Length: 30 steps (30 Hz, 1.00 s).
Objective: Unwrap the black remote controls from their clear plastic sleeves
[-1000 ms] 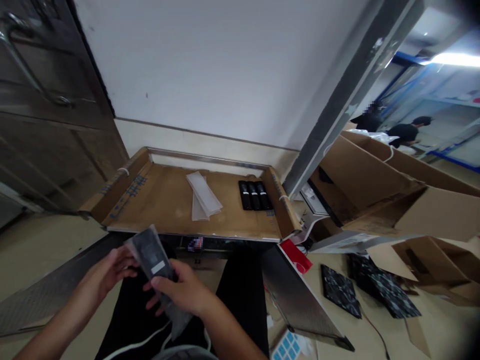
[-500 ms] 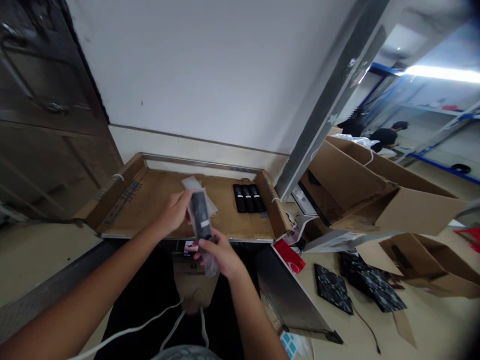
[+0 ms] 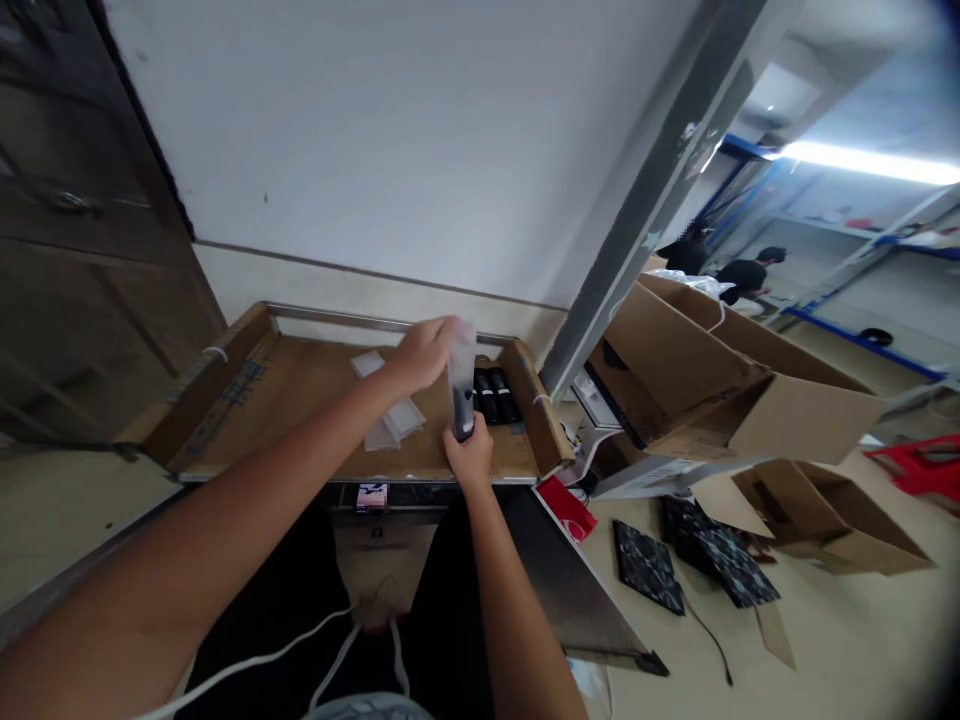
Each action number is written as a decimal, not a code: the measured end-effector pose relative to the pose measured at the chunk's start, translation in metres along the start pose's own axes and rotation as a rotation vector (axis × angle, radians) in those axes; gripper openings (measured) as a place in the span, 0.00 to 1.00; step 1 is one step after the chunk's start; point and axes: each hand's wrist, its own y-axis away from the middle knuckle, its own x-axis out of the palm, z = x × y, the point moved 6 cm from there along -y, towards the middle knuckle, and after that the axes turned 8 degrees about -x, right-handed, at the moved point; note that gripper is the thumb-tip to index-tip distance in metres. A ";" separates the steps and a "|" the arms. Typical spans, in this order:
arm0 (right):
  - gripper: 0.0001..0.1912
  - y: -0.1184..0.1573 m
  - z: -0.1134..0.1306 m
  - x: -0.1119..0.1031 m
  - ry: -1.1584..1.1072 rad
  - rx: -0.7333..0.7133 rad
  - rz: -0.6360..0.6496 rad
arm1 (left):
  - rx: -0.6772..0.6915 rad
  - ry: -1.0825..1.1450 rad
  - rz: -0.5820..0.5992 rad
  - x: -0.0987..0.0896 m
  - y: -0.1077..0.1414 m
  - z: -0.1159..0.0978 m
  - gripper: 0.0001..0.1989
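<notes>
Over the cardboard-lined tray, my left hand pinches the upper end of a clear plastic sleeve. A black device shows inside the sleeve's lower part. My right hand is closed around the device's lower end. Behind it, several black devices with white labels lie side by side at the tray's right end. Flat pale sleeves lie in the middle of the tray, partly hidden by my left forearm.
Large open cardboard boxes stand at the right. Dark patterned panels and a red item are low on the right. A lit screen is below the tray's front edge. Two people are in the far background.
Both hands have moved right and farther from me with the sleeve and device. The sleeve's loose end was low and now points up, held by my left hand. The view has shifted slightly.
</notes>
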 end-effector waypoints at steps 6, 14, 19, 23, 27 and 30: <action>0.28 0.003 0.000 0.004 0.147 -0.033 -0.063 | -0.165 0.525 -0.680 -0.152 0.009 0.060 0.21; 0.29 -0.002 0.023 0.023 0.496 -0.206 0.082 | -0.554 0.048 -0.879 -0.193 0.121 0.210 0.10; 0.30 -0.034 0.023 0.042 0.675 -0.265 0.177 | -0.521 -0.062 -0.789 -0.190 0.119 0.214 0.11; 0.29 -0.050 0.016 0.059 0.737 -0.235 0.213 | -0.518 0.048 -0.744 -0.189 0.114 0.218 0.12; 0.27 -0.049 0.011 0.065 0.754 -0.187 0.178 | -0.485 0.069 -0.766 -0.189 0.116 0.221 0.12; 0.24 -0.045 0.012 0.063 0.744 -0.161 0.153 | -0.508 0.079 -0.737 -0.187 0.116 0.224 0.12</action>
